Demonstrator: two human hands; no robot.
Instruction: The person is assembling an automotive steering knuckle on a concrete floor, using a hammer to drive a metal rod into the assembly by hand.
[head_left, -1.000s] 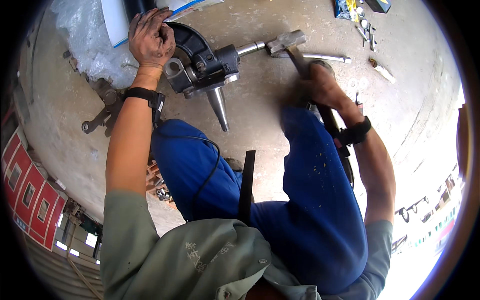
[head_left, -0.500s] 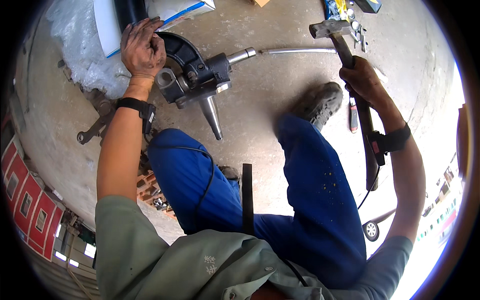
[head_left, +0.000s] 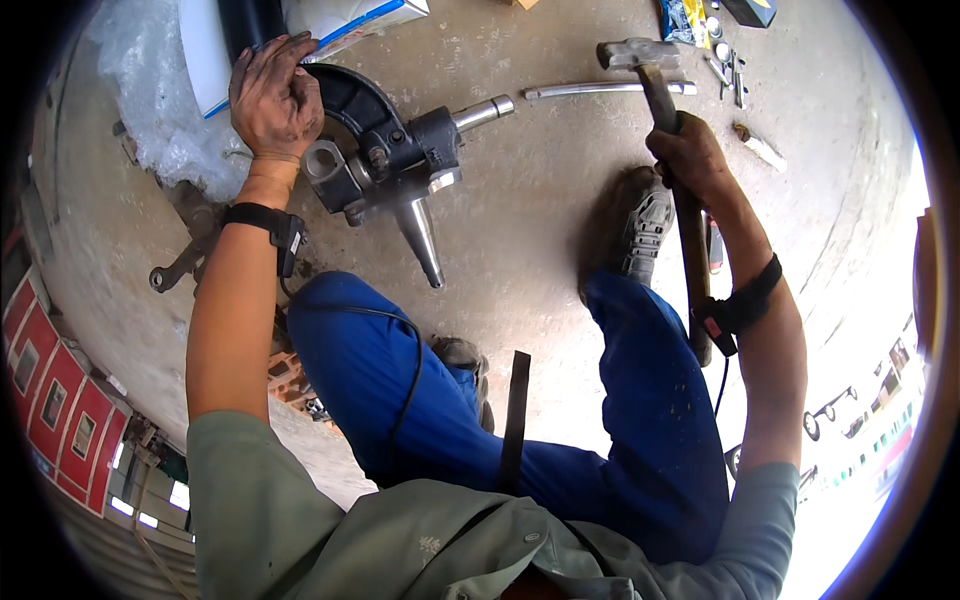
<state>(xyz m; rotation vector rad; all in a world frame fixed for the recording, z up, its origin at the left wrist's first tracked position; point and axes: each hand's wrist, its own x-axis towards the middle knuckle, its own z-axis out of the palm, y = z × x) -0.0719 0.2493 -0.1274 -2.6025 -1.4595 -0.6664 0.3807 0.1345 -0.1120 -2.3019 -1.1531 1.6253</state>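
Note:
A black steering knuckle [head_left: 375, 115] with a bare steel spindle [head_left: 418, 238] and a side steel pin [head_left: 483, 113] sits on the floor at upper left. My left hand [head_left: 276, 100] rests on its far left edge, fingers stretched over it next to a black tube [head_left: 255, 22]. My right hand [head_left: 690, 158] is closed round the handle of a sledgehammer [head_left: 660, 95]. The hammer's steel head points away from me, apart from the knuckle, and its handle runs back along my forearm.
A steel bar [head_left: 610, 89] lies beyond my shoe [head_left: 645, 225]. Small metal parts [head_left: 738, 78] and a colourful packet [head_left: 685, 22] are at the far right. Bubble wrap [head_left: 150, 110], a white box [head_left: 365, 18] and a dark metal arm [head_left: 185, 260] lie on the left.
My right hand and the hammer have moved left, closer to the knuckle. My left hand has stayed on the knuckle's edge. My right foot has shifted slightly.

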